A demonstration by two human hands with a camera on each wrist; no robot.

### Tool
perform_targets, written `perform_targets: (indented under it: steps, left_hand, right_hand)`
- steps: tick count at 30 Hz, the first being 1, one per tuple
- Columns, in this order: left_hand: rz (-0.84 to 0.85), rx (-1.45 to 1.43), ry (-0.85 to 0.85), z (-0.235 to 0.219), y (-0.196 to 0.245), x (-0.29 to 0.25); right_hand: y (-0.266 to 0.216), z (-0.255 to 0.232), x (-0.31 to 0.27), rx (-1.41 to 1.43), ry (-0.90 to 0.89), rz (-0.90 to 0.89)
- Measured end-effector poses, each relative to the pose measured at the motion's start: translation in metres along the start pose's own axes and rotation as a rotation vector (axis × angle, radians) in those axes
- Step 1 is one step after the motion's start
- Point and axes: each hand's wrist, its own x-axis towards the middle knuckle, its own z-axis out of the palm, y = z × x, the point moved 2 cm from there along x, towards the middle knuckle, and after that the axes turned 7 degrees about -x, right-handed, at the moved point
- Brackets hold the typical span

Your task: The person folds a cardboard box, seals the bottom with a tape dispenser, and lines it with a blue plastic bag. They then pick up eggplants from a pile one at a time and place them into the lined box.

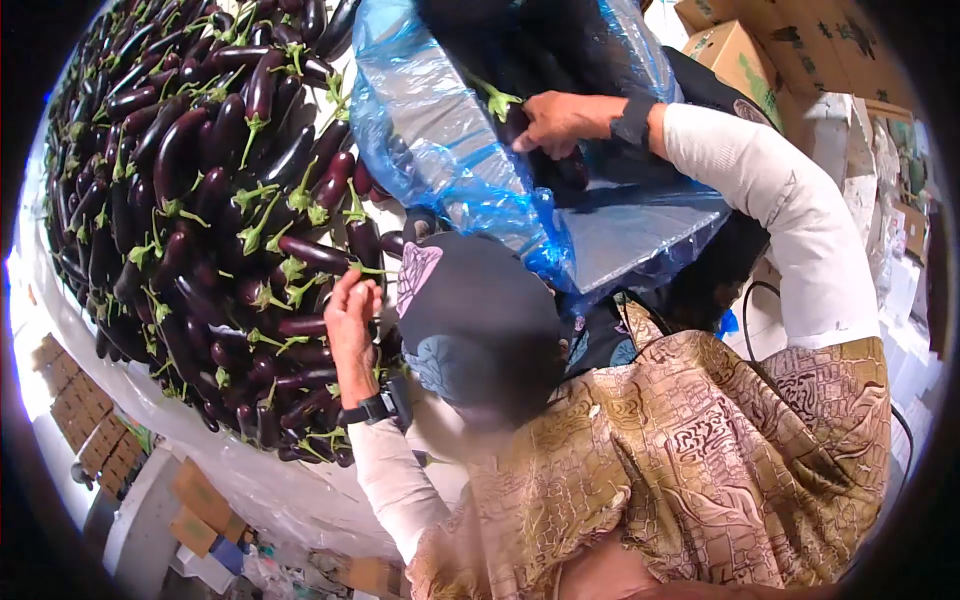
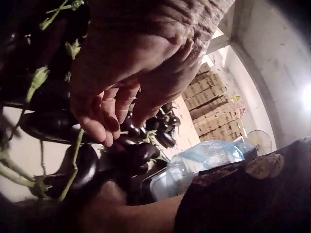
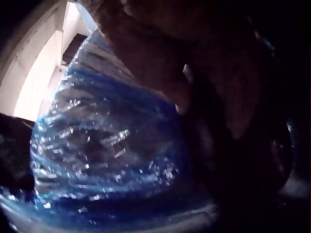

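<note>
Over the edge of a large heap of dark purple eggplants (image 1: 215, 190), the left hand (image 1: 352, 310) hangs with loosely curled fingers beside a green stem. Its fingers (image 2: 109, 116) hold nothing visible in the left wrist view, where eggplants (image 2: 82, 165) lie below them. Inside an open box lined with a blue plastic bag (image 1: 440, 120), the right hand (image 1: 565, 125) grips an eggplant (image 1: 512, 128) near its green stem end. The right wrist view is very dark; the right hand (image 3: 160, 53) is beside the blue liner (image 3: 107, 141), its fingertips partly hidden in shadow.
A dark cap (image 1: 485, 320) with pink and blue patches is between the arms, below the liner. Cardboard boxes (image 1: 735, 60) stand at upper right. A bare forearm (image 2: 155, 213) with a dark sleeve crosses the bottom of the left wrist view; stacked cartons (image 2: 214, 104) stand behind.
</note>
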Motion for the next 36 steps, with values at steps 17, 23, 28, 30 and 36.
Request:
perform_targets:
  steps: [17, 23, 28, 30, 36]
  left_hand:
    - [-0.092, -0.235, 0.241, -0.063, -0.171, -0.115]
    - [0.174, -0.077, 0.659, -0.132, -0.256, -0.14]
    - [0.35, 0.883, 0.881, -0.134, -0.19, -0.157]
    - [0.439, 1.123, 0.768, -0.138, -0.177, -0.146]
    - [0.2, 1.291, 0.543, -0.161, -0.157, -0.11]
  right_hand:
    - [0.031, -0.008, 0.009, -0.439, 0.277, -0.114]
    - [0.068, -0.002, 0.035, -0.562, 0.558, 0.036]
    - [0.167, -0.023, 0.077, 0.377, 0.175, -0.077]
    - [0.147, -0.016, 0.061, 0.199, 0.216, -0.193]
    - [0.011, 0.0, -0.033, -0.539, 0.063, -0.354]
